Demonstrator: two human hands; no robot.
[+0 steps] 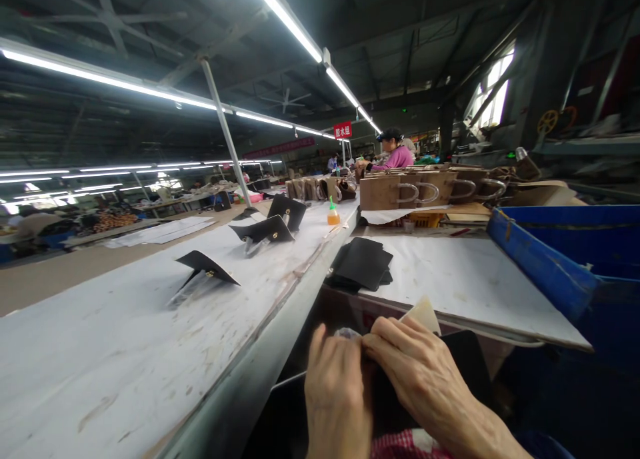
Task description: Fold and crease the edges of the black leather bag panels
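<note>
My left hand (pixel 336 386) and my right hand (pixel 425 379) are close together over my lap, below the table edge. Both have curled fingers that meet at a small spot they cover. A bit of clear plastic (pixel 347 333) shows by the left fingers. Behind my right fingers a cream-coloured piece (pixel 424 314) sticks up; whether it is gripped cannot be told. Black sheet material (pixel 467 354) shows to the right of my right hand. What is pinched between the hands is hidden.
On the white-covered table (pixel 125 352) at left stand folded black pieces (pixel 207 268) with gold-coloured fittings and clear plastic. A glue bottle (pixel 333 214) is farther back. Black panels (pixel 364 264) are stacked ahead. Brown bags (pixel 385 191), a blue bin (pixel 545 259) and a co-worker (pixel 399 156) are beyond.
</note>
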